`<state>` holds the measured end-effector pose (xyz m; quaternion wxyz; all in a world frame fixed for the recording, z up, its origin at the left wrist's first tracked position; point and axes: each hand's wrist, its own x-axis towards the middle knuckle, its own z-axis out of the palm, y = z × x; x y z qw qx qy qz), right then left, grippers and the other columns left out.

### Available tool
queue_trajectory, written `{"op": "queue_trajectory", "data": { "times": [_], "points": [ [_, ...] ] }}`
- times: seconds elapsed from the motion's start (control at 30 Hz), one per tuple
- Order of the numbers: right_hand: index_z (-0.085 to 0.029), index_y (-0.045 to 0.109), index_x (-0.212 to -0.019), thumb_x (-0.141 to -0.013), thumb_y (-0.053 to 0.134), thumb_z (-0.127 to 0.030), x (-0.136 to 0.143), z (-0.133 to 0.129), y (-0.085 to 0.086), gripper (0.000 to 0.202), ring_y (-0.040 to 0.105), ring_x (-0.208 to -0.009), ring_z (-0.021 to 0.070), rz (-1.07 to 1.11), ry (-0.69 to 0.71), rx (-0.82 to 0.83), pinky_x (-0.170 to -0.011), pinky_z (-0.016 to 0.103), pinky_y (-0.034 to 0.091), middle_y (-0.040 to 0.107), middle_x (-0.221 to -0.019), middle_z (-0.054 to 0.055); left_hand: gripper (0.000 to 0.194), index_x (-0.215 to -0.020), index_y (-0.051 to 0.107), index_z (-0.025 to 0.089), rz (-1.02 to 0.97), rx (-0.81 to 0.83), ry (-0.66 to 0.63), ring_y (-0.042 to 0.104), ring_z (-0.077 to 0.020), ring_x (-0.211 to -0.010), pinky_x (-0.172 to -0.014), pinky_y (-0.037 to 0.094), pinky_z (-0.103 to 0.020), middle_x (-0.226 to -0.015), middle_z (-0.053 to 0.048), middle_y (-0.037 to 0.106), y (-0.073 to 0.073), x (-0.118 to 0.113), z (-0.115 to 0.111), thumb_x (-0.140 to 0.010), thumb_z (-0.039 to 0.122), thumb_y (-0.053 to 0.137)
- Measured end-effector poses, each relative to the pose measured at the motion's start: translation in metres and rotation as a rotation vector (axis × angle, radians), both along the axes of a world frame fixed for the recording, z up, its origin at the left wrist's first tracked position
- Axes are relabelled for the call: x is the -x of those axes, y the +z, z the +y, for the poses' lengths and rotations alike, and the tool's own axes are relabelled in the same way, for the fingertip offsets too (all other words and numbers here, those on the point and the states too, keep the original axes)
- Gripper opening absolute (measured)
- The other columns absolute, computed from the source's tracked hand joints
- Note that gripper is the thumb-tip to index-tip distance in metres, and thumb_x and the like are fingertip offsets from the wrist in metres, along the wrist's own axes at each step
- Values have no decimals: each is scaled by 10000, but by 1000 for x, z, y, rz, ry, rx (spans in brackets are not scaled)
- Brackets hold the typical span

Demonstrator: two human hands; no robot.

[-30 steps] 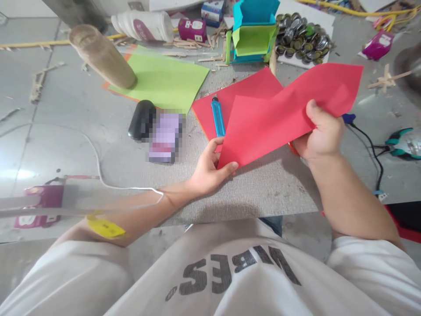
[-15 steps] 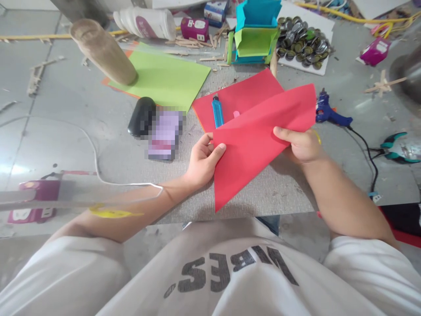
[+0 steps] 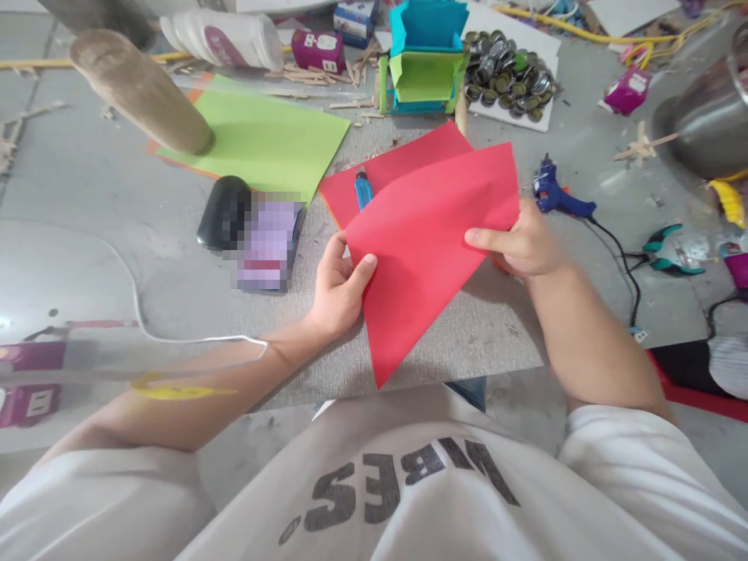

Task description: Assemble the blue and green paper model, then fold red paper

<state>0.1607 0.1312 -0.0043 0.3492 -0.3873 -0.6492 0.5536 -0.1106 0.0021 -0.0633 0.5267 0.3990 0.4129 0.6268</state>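
The turquoise-and-lime folded paper structure [image 3: 425, 78], standing at the back of the grey textured tabletop [image 3: 304, 370], already has shaped, box-like parts, while the bright red paper sheet [image 3: 429, 226], held on the near side of it, is only bent into a loose curve. No sharp crease or cut shows on that sheet, and it is not joined to anything. The left hand [image 3: 339, 296] pinches its left edge between thumb and fingers; the right hand [image 3: 538, 241] grips its right side, thumb on top. Between the sheet and the structure lies more flat red paper [image 3: 403, 160], with a blue plastic cutter [image 3: 363, 190] on it, partly covered by the held sheet; a dark blue glue gun [image 3: 555, 195] rests to the structure's near right. As for containers, the structure's upper parts open upwards, but their insides cannot be made out. Left of it, a white plastic bottle [image 3: 227, 40] lies on its side, and farther left a tall tan bottle [image 3: 146, 97] stands, contents unclear in both. The rounded black case [image 3: 225, 212], nearer the body, looks closed. Far right of the structure sits a shiny metal pot [image 3: 701, 125], its inside hidden.
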Motion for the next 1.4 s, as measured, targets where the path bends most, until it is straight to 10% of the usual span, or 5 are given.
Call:
{"op": "queue_trajectory", "data": {
  "times": [0.63,1.13,1.4],
  "points": [
    [-329,739,-964,-811,1065,-620,15,5,-35,463,766,-856,269,89,-207,46,-698,442,698,711,-821,15,702,-1291,684,279,179,-68,212,841,-294,-1051,-882,708,-390,-1105,-70,803,0,9,17,-908,766,1013],
    [-308,744,-796,-808,1046,-741,8,0,-8,527,792,-724,284,-5,-82,-60,-750,530,784,709,-682,24,583,-1125,806,248,130,-40,234,843,-265,-1038,-858,709,-342,-1120,-81,878,2,19,23,-907,736,1040],
    [-310,800,-936,-754,1024,-518,7,5,-9,356,793,-668,278,71,-178,69,-594,455,703,709,-668,-4,561,-1149,820,240,156,-62,238,858,-265,-1044,-893,729,-347,-1149,-88,885,0,19,22,-899,685,1051]
  ]
}}
